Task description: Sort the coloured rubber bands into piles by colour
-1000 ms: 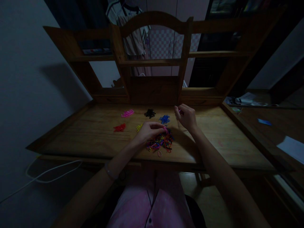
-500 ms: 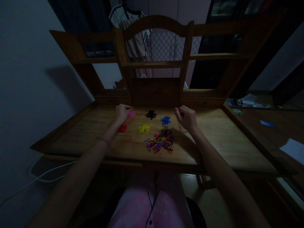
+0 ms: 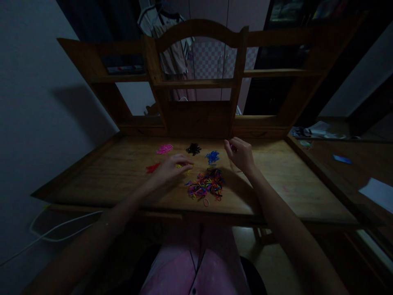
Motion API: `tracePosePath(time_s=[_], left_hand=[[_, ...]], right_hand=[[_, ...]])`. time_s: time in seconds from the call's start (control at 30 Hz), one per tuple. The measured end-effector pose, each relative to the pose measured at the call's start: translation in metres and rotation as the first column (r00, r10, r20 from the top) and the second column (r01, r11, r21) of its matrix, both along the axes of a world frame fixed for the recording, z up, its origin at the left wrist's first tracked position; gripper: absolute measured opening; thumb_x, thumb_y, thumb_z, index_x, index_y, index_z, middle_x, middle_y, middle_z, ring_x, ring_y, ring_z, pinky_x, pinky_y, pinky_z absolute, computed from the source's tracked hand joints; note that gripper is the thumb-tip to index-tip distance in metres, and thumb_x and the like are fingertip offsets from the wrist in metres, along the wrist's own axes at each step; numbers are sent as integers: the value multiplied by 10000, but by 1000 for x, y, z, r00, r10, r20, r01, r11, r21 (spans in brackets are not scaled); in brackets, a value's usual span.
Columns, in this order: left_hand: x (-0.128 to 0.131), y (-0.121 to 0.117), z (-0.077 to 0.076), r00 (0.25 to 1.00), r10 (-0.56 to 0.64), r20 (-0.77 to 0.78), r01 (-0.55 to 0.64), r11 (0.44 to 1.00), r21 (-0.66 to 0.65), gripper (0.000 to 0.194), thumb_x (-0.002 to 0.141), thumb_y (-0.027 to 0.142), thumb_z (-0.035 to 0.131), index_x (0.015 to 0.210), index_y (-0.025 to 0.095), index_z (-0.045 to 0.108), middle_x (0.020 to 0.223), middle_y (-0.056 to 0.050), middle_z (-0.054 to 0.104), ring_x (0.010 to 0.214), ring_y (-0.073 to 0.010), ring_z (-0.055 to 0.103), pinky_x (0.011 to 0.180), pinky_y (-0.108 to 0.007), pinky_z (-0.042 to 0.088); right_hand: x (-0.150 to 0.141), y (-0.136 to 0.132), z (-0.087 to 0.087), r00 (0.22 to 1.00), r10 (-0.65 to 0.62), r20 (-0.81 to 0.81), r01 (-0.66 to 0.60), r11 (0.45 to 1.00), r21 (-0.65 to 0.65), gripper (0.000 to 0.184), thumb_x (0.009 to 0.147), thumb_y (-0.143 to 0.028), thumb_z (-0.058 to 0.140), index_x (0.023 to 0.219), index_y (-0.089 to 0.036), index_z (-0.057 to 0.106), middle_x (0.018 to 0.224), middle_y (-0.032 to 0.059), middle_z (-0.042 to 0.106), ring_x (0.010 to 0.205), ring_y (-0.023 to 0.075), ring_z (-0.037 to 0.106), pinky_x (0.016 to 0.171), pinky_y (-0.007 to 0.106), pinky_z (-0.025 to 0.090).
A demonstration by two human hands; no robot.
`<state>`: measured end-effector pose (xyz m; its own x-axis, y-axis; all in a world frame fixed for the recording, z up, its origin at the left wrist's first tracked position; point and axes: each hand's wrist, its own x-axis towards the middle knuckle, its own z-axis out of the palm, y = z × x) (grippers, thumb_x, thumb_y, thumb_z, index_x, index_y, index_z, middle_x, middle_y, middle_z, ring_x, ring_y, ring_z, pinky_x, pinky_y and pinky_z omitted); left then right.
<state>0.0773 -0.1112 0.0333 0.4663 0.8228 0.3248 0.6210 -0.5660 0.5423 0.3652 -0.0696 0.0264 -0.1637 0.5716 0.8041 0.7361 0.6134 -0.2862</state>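
A mixed pile of coloured rubber bands [image 3: 206, 185] lies on the wooden desk [image 3: 123, 176]. Behind it sit small sorted heaps: pink bands [image 3: 164, 149], black bands [image 3: 193, 149], blue bands [image 3: 212, 157], red bands [image 3: 152, 167]. My left hand [image 3: 172, 167] hovers over the yellow heap, mostly hiding it, with fingers stretched toward the mixed pile. My right hand [image 3: 241, 154] is raised right of the blue heap, its fingers curled in a pinch on something small and pinkish that I cannot make out.
A wooden hutch with shelves [image 3: 199, 82] rises at the desk's back edge. A second desk on the right carries papers [image 3: 379, 191] and a blue item [image 3: 340, 158]. A white cable [image 3: 58, 227] trails on the floor at left.
My left hand went from the mixed pile to the pink heap, then drew back to the right and now sits over the yellow heap. The right hand has barely moved.
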Motion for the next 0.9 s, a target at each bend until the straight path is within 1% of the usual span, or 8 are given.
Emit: tracePosePath(time_s=[0.13,0.23,0.33,0.47,0.57,0.77,0.83,0.9], left_hand=[[9,-36,-2,987,-151,-61,146,986,-78,271,909,341,551,1134,263,681,1121,-45,668,1036,-195,608,897,-310,456],[12,-44,-4,976,-199,-93,187,975,-117,275,927,282,522,1162,255,663,1143,-46,668,1068,-195,598,935,-315,436],[15,-45,-5,972,-205,-113,189,972,-140,231,915,247,532,1073,222,699,1051,-54,697,998,-197,622,894,-308,449],[17,-45,-6,987,-139,-80,126,981,-150,190,888,250,562,985,212,720,977,-46,705,926,-195,633,842,-301,466],[15,-46,-9,997,-68,23,72,973,-219,158,852,264,602,936,205,722,952,-35,708,917,-192,638,819,-291,482],[17,-49,-21,944,78,320,101,856,-508,226,773,322,692,923,153,691,889,-65,722,783,-187,675,703,-291,538],[16,-49,-21,928,105,358,104,849,-518,242,757,335,706,913,151,689,881,-71,724,774,-190,678,689,-297,545],[13,-47,-20,927,125,354,66,874,-481,252,756,355,702,912,157,695,889,-76,728,797,-197,679,700,-305,548]], right_hand=[[-2,-1,-1,1000,8,27,-8,1000,2,382,947,-330,460,590,-195,469,614,5,487,546,113,425,561,263,304],[-2,-1,-2,1000,11,23,-11,1000,-2,379,946,-324,463,589,-196,463,610,3,478,545,112,424,563,262,306],[-2,-1,-1,1000,19,11,-19,1000,-4,373,946,-320,465,594,-196,463,609,1,472,547,112,427,566,261,308],[-1,-2,-1,1000,17,10,-17,1000,-2,374,945,-320,468,592,-196,451,604,-3,458,545,111,423,566,262,308],[-2,-2,-1,1000,15,8,-15,1000,-8,376,945,-323,468,592,-196,452,603,-5,456,545,110,424,564,262,308],[-3,-2,-2,1000,22,5,-22,1000,-14,379,948,-333,457,595,-196,472,609,3,473,552,116,431,571,264,315],[-3,-2,-2,1000,23,8,-22,1000,-21,383,950,-338,452,595,-197,473,612,7,479,553,118,430,572,265,317],[-3,-3,-2,1000,25,13,-24,999,-26,381,949,-338,452,596,-197,477,617,10,488,555,120,432,574,267,319]])
